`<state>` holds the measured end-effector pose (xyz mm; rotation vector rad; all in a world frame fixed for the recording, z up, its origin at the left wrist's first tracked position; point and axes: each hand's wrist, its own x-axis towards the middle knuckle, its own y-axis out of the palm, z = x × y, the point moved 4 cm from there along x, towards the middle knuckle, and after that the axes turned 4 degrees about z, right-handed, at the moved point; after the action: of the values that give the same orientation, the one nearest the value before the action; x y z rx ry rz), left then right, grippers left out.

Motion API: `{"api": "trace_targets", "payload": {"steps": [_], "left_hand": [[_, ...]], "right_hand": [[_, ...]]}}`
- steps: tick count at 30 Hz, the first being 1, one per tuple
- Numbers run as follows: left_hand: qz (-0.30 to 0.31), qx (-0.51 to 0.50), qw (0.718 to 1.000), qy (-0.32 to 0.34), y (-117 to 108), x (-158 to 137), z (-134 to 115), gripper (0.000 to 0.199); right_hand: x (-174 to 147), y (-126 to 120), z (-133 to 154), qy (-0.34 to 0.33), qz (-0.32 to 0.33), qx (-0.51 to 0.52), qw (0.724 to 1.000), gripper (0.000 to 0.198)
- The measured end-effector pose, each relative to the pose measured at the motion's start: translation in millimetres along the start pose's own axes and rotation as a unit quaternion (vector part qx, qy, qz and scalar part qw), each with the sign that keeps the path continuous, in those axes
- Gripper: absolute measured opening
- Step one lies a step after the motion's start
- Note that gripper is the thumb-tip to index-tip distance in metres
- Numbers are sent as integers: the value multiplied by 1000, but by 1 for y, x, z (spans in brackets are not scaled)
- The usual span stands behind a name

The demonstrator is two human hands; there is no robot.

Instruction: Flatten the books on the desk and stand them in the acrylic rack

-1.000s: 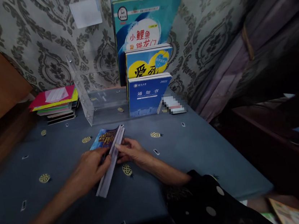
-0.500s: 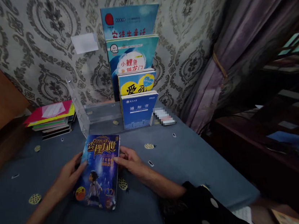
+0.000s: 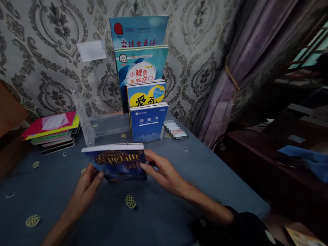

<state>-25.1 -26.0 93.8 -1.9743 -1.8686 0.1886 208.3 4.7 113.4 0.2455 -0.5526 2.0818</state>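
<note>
A dark blue paperback book (image 3: pixel 123 164) with gold lettering is held between my two hands, its front cover tipped steeply and its white page edges facing up. My left hand (image 3: pixel 86 184) grips its left edge, thumb on the cover. On the right edge, my right hand (image 3: pixel 162 171) holds it the same way, its fingers behind. Just beyond the book stands a clear acrylic rack (image 3: pixel 110 125). Several books stand upright in its right part, with a blue booklet (image 3: pixel 149 126) in front and a teal book (image 3: pixel 143 61) farther back.
At the back left lies a stack of papers and folders (image 3: pixel 54 130). A blurred-out item (image 3: pixel 174 130) rests right of the rack. The blue patterned tablecloth (image 3: pixel 85 236) covers the table. A tied purple curtain (image 3: pixel 222 88) hangs at the right, beside a dark cabinet (image 3: pixel 255 159).
The book has been tilted from nearly flat to steeply upright and moved right and farther away, toward the rack. Both hands moved with it. The view has shifted slightly.
</note>
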Motion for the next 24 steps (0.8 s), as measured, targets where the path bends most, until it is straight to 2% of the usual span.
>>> {"api": "trace_targets", "payload": {"steps": [5,10,13,15,19,24], "left_hand": [[44,91,994,28,3,-5,4,35],[20,170,984,50,7,10,-2,32],[-9,210,974,86,15,32,-21,29],[-11,231,964,133,23,53,-39,26],[-58,271,938,207,36,99,-70,15],[-81,290,925,234,51,134,-79,11]], "right_hand": [[-21,3,-16,35,0,-18,999,28],[-17,-8,-20,33,-40,-13,999,33],[-4,-31,-21,20,-74,-20,997,38],[7,-50,-22,0,-95,-23,995,40],[33,-92,-23,-46,-159,-11,986,42],[54,-124,-33,-67,-180,-15,981,49]]}}
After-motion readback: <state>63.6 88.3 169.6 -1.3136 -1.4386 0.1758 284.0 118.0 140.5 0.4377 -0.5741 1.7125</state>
